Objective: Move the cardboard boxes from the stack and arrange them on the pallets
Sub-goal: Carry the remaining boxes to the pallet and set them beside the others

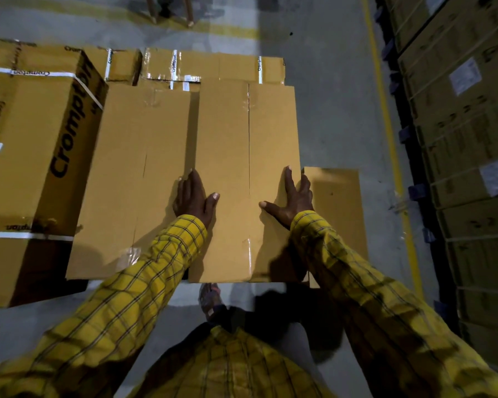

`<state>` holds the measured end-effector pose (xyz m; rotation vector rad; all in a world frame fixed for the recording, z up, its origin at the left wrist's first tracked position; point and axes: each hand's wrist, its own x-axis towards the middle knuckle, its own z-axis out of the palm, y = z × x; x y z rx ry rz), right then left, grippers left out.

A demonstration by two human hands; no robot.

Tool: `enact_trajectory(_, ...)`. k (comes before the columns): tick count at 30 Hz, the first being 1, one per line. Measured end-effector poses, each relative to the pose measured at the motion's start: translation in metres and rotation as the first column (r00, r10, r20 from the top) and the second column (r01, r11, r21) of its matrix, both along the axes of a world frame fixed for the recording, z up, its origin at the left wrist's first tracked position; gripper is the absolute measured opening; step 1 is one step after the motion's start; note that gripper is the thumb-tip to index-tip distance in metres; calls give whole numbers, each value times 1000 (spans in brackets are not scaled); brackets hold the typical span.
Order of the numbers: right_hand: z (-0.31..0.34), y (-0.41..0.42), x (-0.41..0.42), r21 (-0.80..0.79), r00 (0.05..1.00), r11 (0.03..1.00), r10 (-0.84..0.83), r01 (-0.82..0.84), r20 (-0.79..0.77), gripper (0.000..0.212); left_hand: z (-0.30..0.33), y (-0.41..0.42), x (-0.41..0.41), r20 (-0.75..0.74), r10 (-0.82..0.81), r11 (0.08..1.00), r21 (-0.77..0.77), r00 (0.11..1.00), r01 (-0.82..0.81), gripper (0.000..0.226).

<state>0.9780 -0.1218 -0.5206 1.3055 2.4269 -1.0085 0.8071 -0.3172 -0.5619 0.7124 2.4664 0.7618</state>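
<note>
A long plain cardboard box point(242, 133) with a taped centre seam lies flat in front of me. My left hand point(194, 196) grips its left edge, thumb on top and fingers down the side. My right hand point(292, 196) grips its right edge, thumb and forefinger spread on top. A second plain box point(133, 179) lies alongside on the left, touching it. Two strapped boxes point(213, 66) sit behind them. A big printed box point(32, 145) with white straps stands higher at the far left. The pallet beneath is hidden.
A flat cardboard sheet point(337, 208) lies on the grey floor just right of the held box. A tall stack of strapped boxes point(466, 139) lines the right side behind a yellow floor line point(385, 110). My foot point(210, 300) stands at the box's near edge.
</note>
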Motion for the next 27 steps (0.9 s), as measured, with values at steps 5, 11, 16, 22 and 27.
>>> enact_trajectory(5,-12,-32,19,123,999,991,46,-49,25,100,-4,-5,3,-54,-7,997,-77,999,3,70)
enact_trajectory(11,-10,-41,16,73,998,997,-21,18,52,98,-8,-13,-6,-63,-59,996,-77,996,55,68)
enact_trajectory(16,-6,-39,16,42,998,999,-23,20,63,101,-10,-11,-5,-92,-90,991,-106,992,80,68)
enact_trajectory(22,-19,-51,20,252,995,966,40,-62,92,96,-8,-12,-1,-401,-412,910,-220,818,351,69)
enact_trajectory(27,-24,-48,24,274,996,960,34,-57,88,95,-12,-12,1,-374,-457,889,-229,807,397,69)
